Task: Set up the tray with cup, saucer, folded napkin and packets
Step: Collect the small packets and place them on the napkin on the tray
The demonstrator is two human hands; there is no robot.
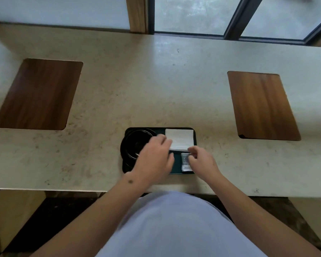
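Note:
A dark rectangular tray (176, 171) lies near the table's front edge, in the middle. On its left half a black cup (135, 143) sits on a black saucer (123, 154). A white folded napkin (180, 139) fills the tray's far right corner. A small grey packet (185, 163) lies on the tray below the napkin. My left hand (154, 158) hovers over the tray's middle, fingers spread, its fingertips at the napkin's left edge. My right hand (202, 162) pinches the packet's top end with thumb and forefinger.
The tray rests on a pale stone-look table (156, 80). Two brown wooden inlay panels are set in the top, one at the left (39, 93) and one at the right (261, 106). Windows with dark frames run behind the table.

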